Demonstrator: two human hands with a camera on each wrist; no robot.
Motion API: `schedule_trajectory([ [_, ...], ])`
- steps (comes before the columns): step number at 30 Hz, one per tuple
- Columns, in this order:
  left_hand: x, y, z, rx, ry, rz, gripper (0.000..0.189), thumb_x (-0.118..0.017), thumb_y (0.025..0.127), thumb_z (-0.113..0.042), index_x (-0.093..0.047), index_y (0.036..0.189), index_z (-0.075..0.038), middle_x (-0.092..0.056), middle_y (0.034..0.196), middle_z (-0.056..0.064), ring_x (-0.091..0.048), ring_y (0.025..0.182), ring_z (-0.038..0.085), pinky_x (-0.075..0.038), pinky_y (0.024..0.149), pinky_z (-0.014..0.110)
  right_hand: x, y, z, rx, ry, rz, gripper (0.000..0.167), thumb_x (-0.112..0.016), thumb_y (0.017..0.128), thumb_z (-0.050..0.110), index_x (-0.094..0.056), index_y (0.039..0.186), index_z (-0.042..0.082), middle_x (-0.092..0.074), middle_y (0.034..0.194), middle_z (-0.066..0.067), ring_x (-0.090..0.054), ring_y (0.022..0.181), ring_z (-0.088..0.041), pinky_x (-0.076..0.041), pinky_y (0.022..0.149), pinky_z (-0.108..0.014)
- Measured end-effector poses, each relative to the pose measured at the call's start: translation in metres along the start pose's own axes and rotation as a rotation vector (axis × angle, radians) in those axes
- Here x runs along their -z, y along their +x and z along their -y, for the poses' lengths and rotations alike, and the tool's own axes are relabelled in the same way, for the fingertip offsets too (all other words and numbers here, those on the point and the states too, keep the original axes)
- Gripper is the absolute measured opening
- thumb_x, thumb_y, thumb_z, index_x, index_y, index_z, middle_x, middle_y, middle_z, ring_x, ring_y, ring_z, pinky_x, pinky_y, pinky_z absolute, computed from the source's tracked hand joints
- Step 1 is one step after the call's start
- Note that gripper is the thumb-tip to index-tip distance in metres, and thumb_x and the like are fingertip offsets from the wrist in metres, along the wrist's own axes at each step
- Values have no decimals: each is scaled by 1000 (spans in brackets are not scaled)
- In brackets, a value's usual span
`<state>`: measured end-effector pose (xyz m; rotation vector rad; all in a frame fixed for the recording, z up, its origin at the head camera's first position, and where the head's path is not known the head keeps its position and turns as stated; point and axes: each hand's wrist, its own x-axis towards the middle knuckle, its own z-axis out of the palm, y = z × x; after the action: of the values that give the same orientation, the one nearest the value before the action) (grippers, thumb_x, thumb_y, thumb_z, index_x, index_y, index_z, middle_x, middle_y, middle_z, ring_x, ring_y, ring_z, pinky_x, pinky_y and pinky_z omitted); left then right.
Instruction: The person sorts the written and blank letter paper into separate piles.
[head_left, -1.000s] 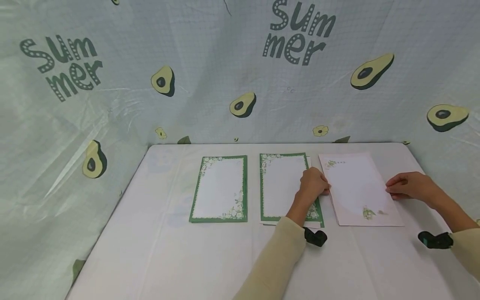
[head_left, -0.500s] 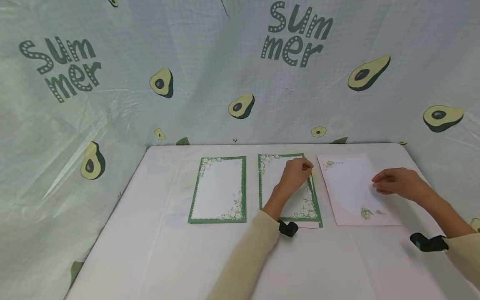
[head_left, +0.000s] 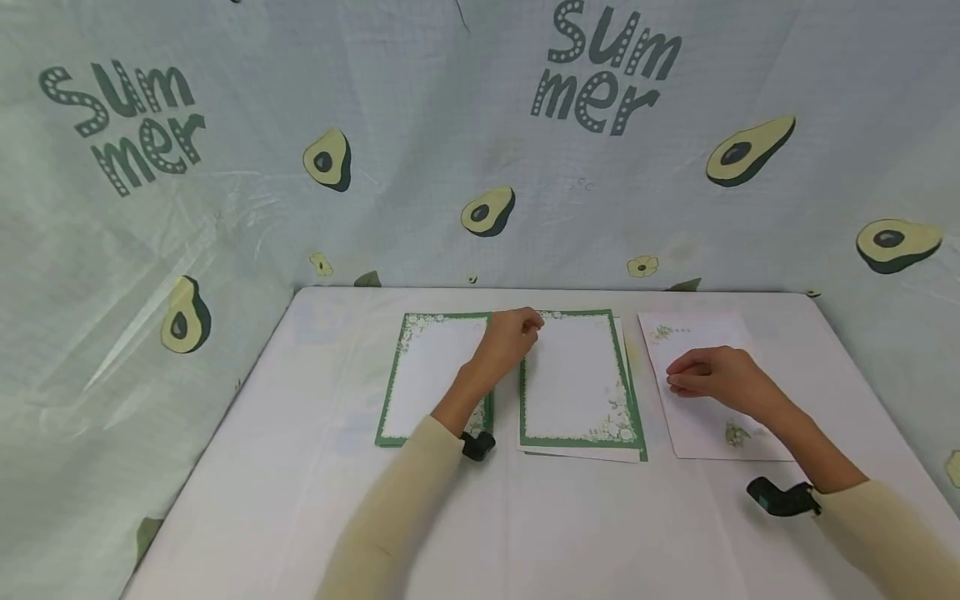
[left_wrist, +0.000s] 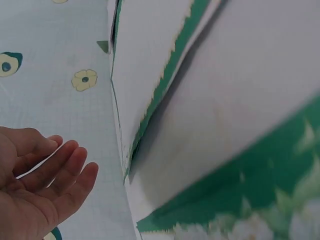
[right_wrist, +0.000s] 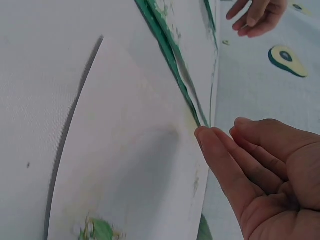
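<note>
Three piles of decorated paper lie in a row on the table. Above the gap between the left green-bordered paper [head_left: 431, 375] and the middle green-bordered paper [head_left: 573, 383] hovers my left hand [head_left: 501, 342], its fingers loosely bent and holding nothing. The middle pile is uneven, with white and green edges sticking out at its right and bottom. Over the pink paper [head_left: 690, 429] on the right is my right hand [head_left: 723, 382]; in the right wrist view its relaxed fingers [right_wrist: 215, 150] hold nothing. That hand and forearm cover part of the pink sheet.
A white cloth covers the table [head_left: 315, 500]. Behind it hangs a pale curtain [head_left: 405, 225] printed with avocados and lettering. Black wrist cameras, such as the one on the right wrist [head_left: 783, 498], sit below the hands.
Both hands have moved left, away from the edges of the pink paper they were touching. My left hand has crossed the middle pile; my right hand has come over the pink sheet.
</note>
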<state>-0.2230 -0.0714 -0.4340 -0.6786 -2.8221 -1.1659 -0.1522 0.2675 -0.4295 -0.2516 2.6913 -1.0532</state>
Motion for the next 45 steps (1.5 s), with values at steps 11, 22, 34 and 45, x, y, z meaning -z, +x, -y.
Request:
schedule_trajectory([
  [11,15,-33,15,62,43,127,26,-59,102,-4,-66,126,2,-71,116,15,-70,107,27,-62,81,33,-32,12,11,1,72,-29,24,-72,97,15,-71,115,-1,-74,102,-11,-71,91,-21,-61,74,-25],
  [22,12,-50,27,220,-292,211,36,-57,102,-2,-54,136,10,-68,114,21,-73,95,29,-63,78,30,-46,16,16,-93,198,-11,34,-63,101,12,-60,127,-10,-68,106,-19,-72,88,-21,-64,73,-30],
  [34,7,-48,26,302,-449,215,39,-56,101,0,-51,139,11,-64,112,22,-72,97,30,-63,83,32,-52,18,19,-145,237,13,37,-64,101,13,-60,128,-12,-69,106,-19,-69,87,-18,-64,72,-29],
  [45,11,-46,27,344,-478,219,37,-59,101,0,-56,137,9,-69,106,21,-74,93,30,-62,87,33,-58,22,22,-154,272,-35,32,-63,101,12,-63,126,-8,-69,108,-19,-69,83,-16,-63,72,-26],
])
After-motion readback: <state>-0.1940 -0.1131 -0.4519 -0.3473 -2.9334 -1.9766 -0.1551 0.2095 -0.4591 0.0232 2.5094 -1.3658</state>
